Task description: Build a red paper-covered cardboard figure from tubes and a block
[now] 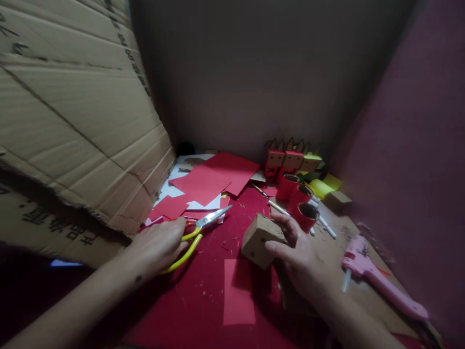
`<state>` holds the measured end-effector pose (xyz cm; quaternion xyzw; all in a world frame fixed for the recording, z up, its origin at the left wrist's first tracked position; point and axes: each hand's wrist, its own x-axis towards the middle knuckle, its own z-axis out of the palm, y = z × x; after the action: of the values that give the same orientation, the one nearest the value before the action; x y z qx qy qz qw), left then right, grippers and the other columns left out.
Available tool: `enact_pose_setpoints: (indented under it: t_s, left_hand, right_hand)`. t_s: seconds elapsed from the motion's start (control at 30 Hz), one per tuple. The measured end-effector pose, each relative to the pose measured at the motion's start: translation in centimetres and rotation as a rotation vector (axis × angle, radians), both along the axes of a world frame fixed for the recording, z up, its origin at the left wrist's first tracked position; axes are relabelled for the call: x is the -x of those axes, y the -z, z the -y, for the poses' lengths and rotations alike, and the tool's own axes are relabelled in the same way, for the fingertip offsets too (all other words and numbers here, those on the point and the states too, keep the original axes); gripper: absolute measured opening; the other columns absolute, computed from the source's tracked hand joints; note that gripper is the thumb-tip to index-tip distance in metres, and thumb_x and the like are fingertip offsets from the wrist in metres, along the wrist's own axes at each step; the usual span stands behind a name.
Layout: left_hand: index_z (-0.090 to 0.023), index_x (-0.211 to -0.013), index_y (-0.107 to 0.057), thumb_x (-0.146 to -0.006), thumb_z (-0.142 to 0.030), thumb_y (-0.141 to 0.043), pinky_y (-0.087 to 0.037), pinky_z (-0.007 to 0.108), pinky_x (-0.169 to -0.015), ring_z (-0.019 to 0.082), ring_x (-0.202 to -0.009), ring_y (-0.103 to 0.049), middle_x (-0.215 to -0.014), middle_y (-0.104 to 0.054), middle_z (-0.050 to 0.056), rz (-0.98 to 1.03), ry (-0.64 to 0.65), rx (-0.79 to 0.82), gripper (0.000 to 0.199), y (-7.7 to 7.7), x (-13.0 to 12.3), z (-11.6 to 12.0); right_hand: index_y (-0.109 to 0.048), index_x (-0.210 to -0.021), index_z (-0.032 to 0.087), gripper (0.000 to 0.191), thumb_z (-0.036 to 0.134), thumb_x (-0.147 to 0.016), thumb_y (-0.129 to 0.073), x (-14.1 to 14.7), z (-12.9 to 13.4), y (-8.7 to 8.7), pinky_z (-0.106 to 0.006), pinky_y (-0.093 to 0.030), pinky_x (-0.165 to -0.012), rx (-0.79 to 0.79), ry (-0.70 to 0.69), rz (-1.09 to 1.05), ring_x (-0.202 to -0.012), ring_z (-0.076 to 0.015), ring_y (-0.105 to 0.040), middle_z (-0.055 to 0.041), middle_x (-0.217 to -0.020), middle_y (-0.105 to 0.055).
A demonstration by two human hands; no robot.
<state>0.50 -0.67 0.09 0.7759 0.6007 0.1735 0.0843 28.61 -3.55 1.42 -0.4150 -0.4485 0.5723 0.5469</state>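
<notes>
My left hand (163, 242) is closed round one side of a pair of scissors (203, 225). Their yellow handles show beside my fingers, and the slightly parted blades point to the far right. Some of that hand's fingers are hidden. Between the thumb and fingers of my right hand (296, 247) is a small cardboard box (262, 241), tilted, with dark dots on its front face. Just below the box, a red paper rectangle (240, 293) lies flat on the dark red tabletop (203, 300).
Red paper sheets (214, 177) lie at the back. Red cardboard tubes (308, 216) stand to the right, before several finished box-headed figures (285, 160). A pink glue gun (381, 276) lies on cardboard at right. A large cardboard panel (80, 106) rises at left.
</notes>
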Motion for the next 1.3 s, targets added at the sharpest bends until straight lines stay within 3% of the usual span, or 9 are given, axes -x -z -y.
enact_pose_setpoints:
  t_s: [0.1, 0.23, 0.27, 0.37, 0.43, 0.5, 0.77, 1.1, 1.3]
  left_hand:
    - [-0.021, -0.076, -0.052, -0.08, -0.041, -0.048, -0.027, 0.027, -0.049, 0.02, -0.055, -0.054, -0.064, -0.057, 0.004, -0.141, -0.029, 0.057, 0.021, 0.3, 0.1, -0.6]
    - [-0.015, -0.083, -0.055, -0.084, -0.036, -0.044, -0.039, 0.035, -0.065, 0.026, -0.077, -0.055, -0.086, -0.059, 0.014, -0.229, 0.022, -0.071, 0.025, -1.4, -1.3, 0.2]
    - [-0.013, -0.085, -0.055, -0.086, -0.035, -0.042, -0.04, 0.038, -0.07, 0.027, -0.081, -0.054, -0.089, -0.058, 0.015, -0.177, 0.03, -0.121, 0.025, -2.1, -2.0, 0.6]
    - [-0.019, -0.115, -0.047, -0.087, -0.043, -0.049, -0.044, 0.035, -0.075, 0.022, -0.086, -0.056, -0.097, -0.058, 0.007, 0.21, 0.226, 0.129, 0.037, -3.7, -4.7, 1.7]
    - [-0.024, -0.13, -0.034, -0.078, -0.041, -0.063, -0.048, 0.033, -0.072, 0.02, -0.083, -0.057, -0.101, -0.059, 0.005, 0.467, 0.283, 0.289, 0.062, -4.0, -6.7, 1.9]
    - [-0.025, -0.132, -0.032, -0.071, -0.038, -0.071, -0.048, 0.031, -0.066, 0.018, -0.078, -0.059, -0.102, -0.059, 0.005, 0.593, 0.33, 0.335, 0.073, -3.6, -8.3, 1.4]
    - [-0.018, -0.105, -0.048, -0.068, -0.03, -0.071, -0.049, 0.031, -0.066, 0.018, -0.075, -0.06, -0.096, -0.061, 0.005, 0.584, 0.371, 0.228, 0.046, -0.4, -10.4, -1.3]
    - [-0.02, -0.122, -0.037, -0.068, -0.021, -0.07, -0.046, 0.039, -0.089, 0.026, -0.107, -0.056, -0.118, -0.056, 0.009, 0.49, 0.395, 0.136, 0.064, 0.6, -10.0, -1.1]
    - [-0.02, -0.129, -0.033, -0.07, -0.024, -0.069, -0.046, 0.041, -0.092, 0.027, -0.11, -0.055, -0.126, -0.052, 0.011, 0.487, 0.407, 0.174, 0.07, 1.4, -9.7, -1.3]
  right_hand:
    - [-0.053, -0.105, 0.022, 0.054, 0.022, -0.055, -0.073, -0.1, -0.2, 0.2, -0.039, -0.045, -0.083, 0.054, -0.026, -0.126, -0.098, -0.0272, -0.058, -0.0058, -0.102, -0.062]
    - [-0.059, -0.102, 0.021, 0.048, 0.014, -0.055, -0.064, -0.1, -0.3, 0.0, -0.041, -0.043, -0.089, 0.021, -0.152, -0.216, -0.106, -0.0298, -0.055, -0.0069, -0.105, -0.065]
    - [-0.059, -0.103, 0.021, 0.049, 0.012, -0.055, -0.063, -0.1, -0.2, 0.0, -0.041, -0.044, -0.089, 0.004, -0.179, -0.23, -0.107, -0.0298, -0.056, -0.0066, -0.107, -0.065]
    - [-0.056, -0.108, 0.024, 0.056, 0.009, -0.053, -0.06, 0.1, -0.2, 0.0, -0.04, -0.045, -0.089, -0.021, -0.213, -0.226, -0.109, -0.0295, -0.055, -0.0053, -0.112, -0.064]
    - [-0.054, -0.108, 0.024, 0.058, 0.007, -0.053, -0.06, 0.1, -0.2, 0.0, -0.04, -0.044, -0.091, -0.024, -0.219, -0.195, -0.111, -0.029, -0.055, -0.0051, -0.115, -0.062]
    - [-0.051, -0.106, 0.024, 0.058, 0.006, -0.052, -0.061, 0.2, -0.3, 0.0, -0.039, -0.043, -0.092, -0.041, -0.216, -0.134, -0.111, -0.0282, -0.055, -0.0052, -0.115, -0.061]
    - [-0.033, -0.13, 0.02, 0.08, 0.011, -0.055, -0.06, 0.1, -1.3, 1.3, -0.044, -0.033, -0.103, -0.109, -0.043, 0.33, -0.12, -0.0277, -0.046, -0.0107, -0.127, -0.049]
    - [-0.04, -0.132, 0.024, 0.077, 0.014, -0.061, -0.066, -0.3, -1.5, 2.6, -0.044, -0.039, -0.101, -0.111, -0.081, 0.327, -0.126, -0.0283, -0.044, -0.0091, -0.132, -0.05]
    - [-0.038, -0.136, 0.025, 0.066, 0.04, -0.077, -0.064, -0.4, -1.1, 2.3, -0.046, -0.028, -0.109, -0.096, -0.063, 0.421, -0.13, -0.0273, -0.038, -0.0083, -0.141, -0.043]
